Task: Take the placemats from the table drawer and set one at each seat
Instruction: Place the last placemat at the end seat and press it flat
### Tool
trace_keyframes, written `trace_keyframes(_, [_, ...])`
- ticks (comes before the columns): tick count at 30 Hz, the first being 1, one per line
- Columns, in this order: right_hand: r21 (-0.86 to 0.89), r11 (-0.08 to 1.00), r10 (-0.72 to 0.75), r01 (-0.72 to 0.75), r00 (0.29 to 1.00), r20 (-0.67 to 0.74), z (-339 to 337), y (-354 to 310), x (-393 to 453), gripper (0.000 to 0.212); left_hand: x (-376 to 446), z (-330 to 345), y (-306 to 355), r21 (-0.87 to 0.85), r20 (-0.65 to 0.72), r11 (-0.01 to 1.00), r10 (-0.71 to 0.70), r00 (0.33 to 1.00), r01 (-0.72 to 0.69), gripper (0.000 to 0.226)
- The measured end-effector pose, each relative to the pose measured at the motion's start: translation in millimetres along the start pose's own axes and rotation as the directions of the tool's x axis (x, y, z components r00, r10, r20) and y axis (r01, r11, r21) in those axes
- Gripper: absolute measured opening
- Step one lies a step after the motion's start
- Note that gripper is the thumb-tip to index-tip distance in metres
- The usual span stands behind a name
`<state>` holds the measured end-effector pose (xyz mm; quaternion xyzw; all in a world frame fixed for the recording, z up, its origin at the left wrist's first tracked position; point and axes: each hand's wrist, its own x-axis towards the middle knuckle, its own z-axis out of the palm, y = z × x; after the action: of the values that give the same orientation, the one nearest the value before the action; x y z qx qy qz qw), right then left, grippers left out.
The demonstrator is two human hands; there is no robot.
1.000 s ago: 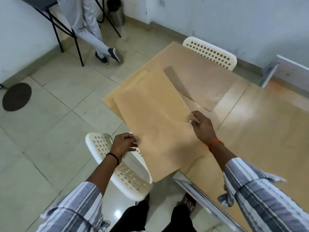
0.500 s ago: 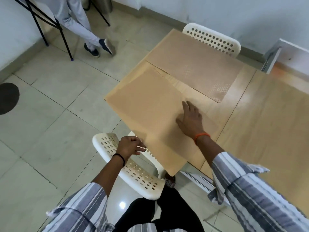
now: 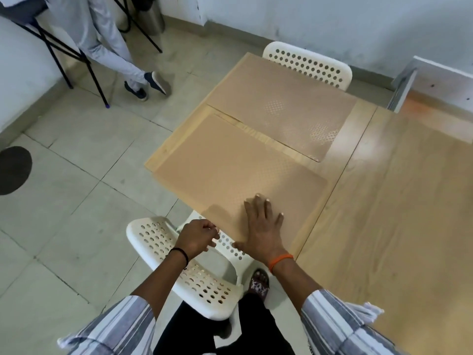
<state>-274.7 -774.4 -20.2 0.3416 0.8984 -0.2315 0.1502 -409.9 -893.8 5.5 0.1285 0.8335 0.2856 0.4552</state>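
A tan placemat (image 3: 230,162) lies flat on the wooden table (image 3: 399,201) in front of the near white chair (image 3: 179,265). Its near-left edge sticks out a little past the table's edge. My right hand (image 3: 263,229) rests flat on the mat's near corner, fingers spread. My left hand (image 3: 198,237) hovers just left of that corner, above the chair's back, fingers loosely curled and holding nothing. A second tan placemat (image 3: 279,106) lies flat in front of the far white chair (image 3: 309,65).
An open white drawer (image 3: 409,83) juts out at the table's far right. Another person's legs (image 3: 112,47) and a black-legged stand (image 3: 64,49) are at the upper left. A dark round mat (image 3: 12,170) lies on the tiled floor at the left.
The mat I held in the air has come down flat on the table and turned square to the seat. My left hand has let go, and my right hand has slid to the near corner.
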Motion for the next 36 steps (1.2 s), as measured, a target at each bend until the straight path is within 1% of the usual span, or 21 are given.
trace_keyframes(1, [-0.006, 1.0, 0.002, -0.002, 1.0, 0.009, 0, 1, 0, 0.117, 2, -1, 1, 0.16, -0.013, 0.986, 0.045, 0.999, -0.042, 0.014])
trace_keyframes(2, [-0.01, 1.0, 0.003, -0.002, 1.0, 0.02, 1, 2, 0, 0.119, 3, -4, 3, 0.359, -0.037, 0.929, 0.107, 0.994, -0.086, 0.015])
trace_keyframes(3, [-0.015, 1.0, 0.002, -0.001, 1.0, 0.029, 2, 3, 1, 0.119, 4, -6, 4, 0.548, -0.066, 0.829, 0.181, 0.981, -0.116, 0.018])
trace_keyframes(4, [-0.019, 1.0, -0.002, 0.003, 0.999, 0.037, 2, 3, 1, 0.119, 4, -7, 6, 0.675, -0.09, 0.725, 0.268, 0.959, -0.139, 0.02])
trace_keyframes(5, [-0.019, 1.0, -0.004, 0.004, 0.999, 0.038, 3, 2, 1, 0.118, 6, -10, 8, 0.738, -0.096, 0.651, 0.363, 0.927, -0.179, 0.021])
trace_keyframes(7, [-0.013, 1.0, -0.001, 0.001, 0.999, 0.042, 3, 2, 3, 0.115, 13, -15, 12, 0.751, -0.049, 0.567, 0.559, 0.828, -0.339, 0.022])
trace_keyframes(8, [-0.011, 1.0, 0.002, -0.002, 0.999, 0.045, 3, 2, 4, 0.114, 19, -18, 11, 0.744, 0.008, 0.511, 0.638, 0.77, -0.431, 0.031])
trace_keyframes(9, [-0.006, 1.0, 0.003, -0.003, 0.999, 0.049, 3, 2, 4, 0.114, 28, -22, 11, 0.746, 0.08, 0.444, 0.681, 0.728, -0.497, 0.044])
trace_keyframes(10, [0.006, 1.0, 0.011, -0.011, 0.999, 0.049, 3, 1, 4, 0.114, 36, -27, 12, 0.75, 0.156, 0.385, 0.687, 0.71, -0.537, 0.059])
trace_keyframes(11, [0.022, 1.0, 0.02, -0.021, 0.999, 0.046, 3, 1, 4, 0.114, 46, -31, 12, 0.757, 0.225, 0.346, 0.658, 0.719, -0.554, 0.074])
trace_keyframes(12, [0.04, 0.999, 0.031, -0.032, 0.999, 0.043, 3, 0, 4, 0.114, 55, -36, 14, 0.769, 0.29, 0.314, 0.604, 0.742, -0.557, 0.087])
trace_keyframes(14, [0.069, 0.996, 0.047, -0.049, 0.998, 0.04, 3, -1, 4, 0.114, 71, -44, 15, 0.796, 0.386, 0.245, 0.499, 0.776, -0.554, 0.105])
trace_keyframes(16, [0.091, 0.994, 0.064, -0.068, 0.997, 0.039, 4, -1, 5, 0.115, 82, -52, 12, 0.814, 0.451, 0.153, 0.441, 0.776, -0.56, 0.112])
trace_keyframes(18, [0.122, 0.989, 0.08, -0.084, 0.996, 0.039, 3, -1, 5, 0.116, 88, -61, 8, 0.812, 0.482, 0.068, 0.483, 0.731, -0.58, 0.107])
trace_keyframes(20, [0.156, 0.982, 0.099, -0.105, 0.994, 0.045, 0, -1, 4, 0.115, 92, -67, 8, 0.798, 0.492, 0.046, 0.526, 0.694, -0.6, 0.097])
trace_keyframes(22, [0.191, 0.967, 0.161, -0.169, 0.985, 0.056, -3, -6, 1, 0.113, 94, -71, 12, 0.779, 0.516, 0.041, 0.527, 0.676, -0.626, 0.09])
trace_keyframes(25, [0.193, 0.929, 0.316, -0.316, 0.948, 0.033, -2, -28, -4, 0.102, 95, -76, 19, 0.767, 0.545, 0.025, 0.502, 0.671, -0.642, 0.084])
trace_keyframes(28, [0.17, 0.881, 0.453, -0.442, 0.891, -0.03, 11, -54, -10, 0.089, 95, -77, 23, 0.77, 0.534, 0.045, 0.499, 0.682, -0.636, 0.077])
trace_keyframes(30, [0.159, 0.853, 0.511, -0.497, 0.858, -0.057, 22, -64, -13, 0.089, 94, -76, 25, 0.771, 0.531, 0.052, 0.5, 0.684, -0.635, 0.077])
trace_keyframes(32, [0.17, 0.831, 0.547, -0.53, 0.834, -0.073, 32, -68, -14, 0.092, 94, -74, 22, 0.774, 0.536, 0.029, 0.5, 0.68, -0.632, 0.081])
trace_keyframes(36, [0.196, 0.819, 0.566, -0.539, 0.815, -0.122, 40, -69, -16, 0.09, 97, -74, 18, 0.779, 0.531, 0.043, 0.485, 0.695, -0.626, 0.088])
